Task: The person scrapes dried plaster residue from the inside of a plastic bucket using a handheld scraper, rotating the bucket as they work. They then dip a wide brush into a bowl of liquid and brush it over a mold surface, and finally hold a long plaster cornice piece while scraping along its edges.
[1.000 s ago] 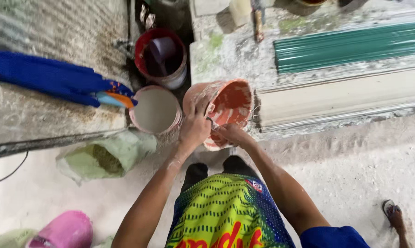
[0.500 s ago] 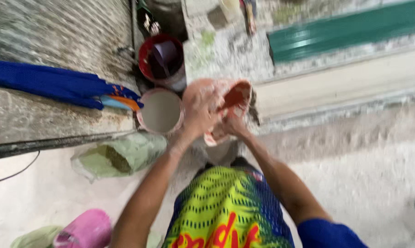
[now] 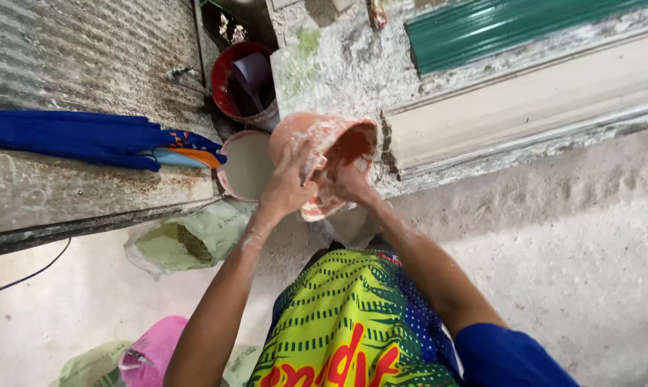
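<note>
Two buckets crowd the far side: a red bucket [image 3: 243, 82] and a pale bucket [image 3: 246, 165], hemmed by a corrugated sheet [image 3: 87, 64] left; open sandy ground [image 3: 567, 244] lies right. Both hands grip a tilted orange pot [image 3: 324, 143]: left hand [image 3: 288, 188] curled on its outside, right hand [image 3: 349, 180] at the rim

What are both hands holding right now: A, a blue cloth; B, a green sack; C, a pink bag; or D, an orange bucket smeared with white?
D: the left hand and right hand both grip the tilted orange bucket, whose outside is smeared white.
</note>
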Motion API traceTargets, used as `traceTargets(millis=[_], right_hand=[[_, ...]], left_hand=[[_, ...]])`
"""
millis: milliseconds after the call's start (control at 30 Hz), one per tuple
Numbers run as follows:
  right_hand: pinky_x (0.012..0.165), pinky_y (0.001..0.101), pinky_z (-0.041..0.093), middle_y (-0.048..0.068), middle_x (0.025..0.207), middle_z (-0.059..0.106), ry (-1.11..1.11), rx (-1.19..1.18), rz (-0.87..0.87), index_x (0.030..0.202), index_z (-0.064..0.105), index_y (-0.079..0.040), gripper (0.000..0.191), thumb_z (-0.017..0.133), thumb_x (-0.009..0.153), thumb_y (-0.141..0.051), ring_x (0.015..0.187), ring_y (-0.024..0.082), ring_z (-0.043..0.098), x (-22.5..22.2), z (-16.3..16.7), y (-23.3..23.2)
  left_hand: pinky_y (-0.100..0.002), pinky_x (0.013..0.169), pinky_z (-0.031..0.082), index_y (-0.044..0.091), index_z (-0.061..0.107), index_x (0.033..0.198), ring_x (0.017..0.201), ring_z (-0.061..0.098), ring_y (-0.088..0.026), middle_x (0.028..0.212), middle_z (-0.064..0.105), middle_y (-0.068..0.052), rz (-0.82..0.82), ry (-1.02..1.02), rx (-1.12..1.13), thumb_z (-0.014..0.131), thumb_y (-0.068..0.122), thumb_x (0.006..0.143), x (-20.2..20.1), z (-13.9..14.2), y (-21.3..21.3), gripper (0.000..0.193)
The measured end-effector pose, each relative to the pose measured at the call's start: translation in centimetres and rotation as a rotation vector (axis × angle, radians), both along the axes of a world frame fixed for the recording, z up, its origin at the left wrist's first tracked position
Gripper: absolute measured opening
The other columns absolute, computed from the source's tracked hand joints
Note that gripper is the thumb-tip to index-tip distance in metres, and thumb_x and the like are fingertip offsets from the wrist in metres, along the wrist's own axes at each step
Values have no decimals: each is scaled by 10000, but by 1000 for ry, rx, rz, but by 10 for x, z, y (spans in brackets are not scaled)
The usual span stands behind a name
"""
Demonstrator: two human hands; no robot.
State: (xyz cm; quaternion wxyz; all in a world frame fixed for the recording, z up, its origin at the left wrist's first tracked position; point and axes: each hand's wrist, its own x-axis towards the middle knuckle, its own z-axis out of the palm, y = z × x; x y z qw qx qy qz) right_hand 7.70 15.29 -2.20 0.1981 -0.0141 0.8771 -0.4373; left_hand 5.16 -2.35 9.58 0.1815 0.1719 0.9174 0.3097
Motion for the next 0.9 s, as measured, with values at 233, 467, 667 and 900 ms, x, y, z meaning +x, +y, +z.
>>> traceTargets(millis=[233,467,667,900], right_hand=[[771,459,618,261,1043,718,-26,420,-73,1514,456,-61,560,557,1050,-356,875,384,729,0,11,0],[746,353,617,124,1172,596,-188,-96,322,1378,561,-98,326,523,1094,-252,934,219,675,13,-14,-5],[635,279,591,219,1173,529,230,654,16,1272,616,-106,331,699,980,-238,1057,307,503,1,-17,15],[770,427,555,127,960,706,-403,3,222,1267,656,-97,566,566,999,-587,850,248,683,25,-12,-10]], left_hand=[[-482,1110,460,302,237,1633,1461,330,-523,1640,193,-345,65,64,32,704,197,795,26,-7,-16,965],[-466,1061,518,328,222,1627,1451,408,-491,1694,202,-263,125,80,70,686,224,857,46,0,-18,905],[-462,1006,554,322,240,1624,1425,428,-476,1695,180,-252,149,20,35,668,221,822,44,4,-13,915],[-496,1109,482,292,263,1644,1482,356,-512,1674,223,-276,127,154,79,685,154,784,46,1,-12,968]])
